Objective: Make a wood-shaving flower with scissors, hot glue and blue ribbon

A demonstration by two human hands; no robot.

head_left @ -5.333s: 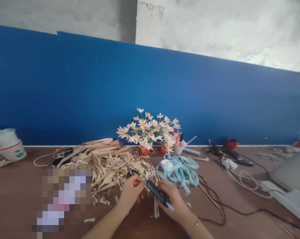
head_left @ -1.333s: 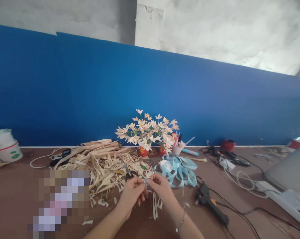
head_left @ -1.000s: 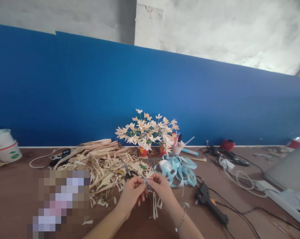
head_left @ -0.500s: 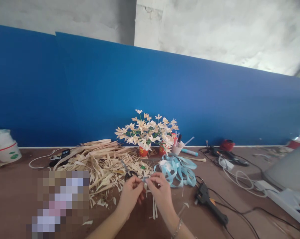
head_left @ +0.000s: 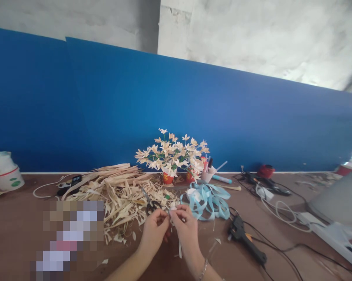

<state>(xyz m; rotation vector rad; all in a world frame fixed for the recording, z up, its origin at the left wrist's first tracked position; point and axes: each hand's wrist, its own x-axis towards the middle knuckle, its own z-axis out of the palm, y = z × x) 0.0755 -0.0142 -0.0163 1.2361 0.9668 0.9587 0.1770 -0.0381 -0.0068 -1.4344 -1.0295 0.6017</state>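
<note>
My left hand (head_left: pixel 155 231) and my right hand (head_left: pixel 185 230) meet over the front of the table, thumbs and fingers pinched together. Something small and pale sits between the fingertips, mostly hidden and too small to name. Below my right hand hangs or lies a thin pale strip (head_left: pixel 180 249). Just beyond the left fingers are black-handled scissors (head_left: pixel 153 205), lying on a heap of dried husk strips (head_left: pixel 120 195). Past my right hand lies a tangle of light blue ribbon (head_left: pixel 212 199). Behind them stand pale husk flowers (head_left: pixel 172 150) in red pots (head_left: pixel 167 178).
A black glue gun (head_left: pixel 246 240) with its cord lies right of my hands. Farther right are cables and a white power strip (head_left: pixel 333 242). A white cup (head_left: pixel 207 174) holds pens. A white tub (head_left: pixel 7 178) stands far left. A blue partition (head_left: pixel 105 105) closes the back.
Both hands stay together and have shifted only slightly, the right one a little leftward. The pale thing between the fingertips is now more covered. Other things stay put.
</note>
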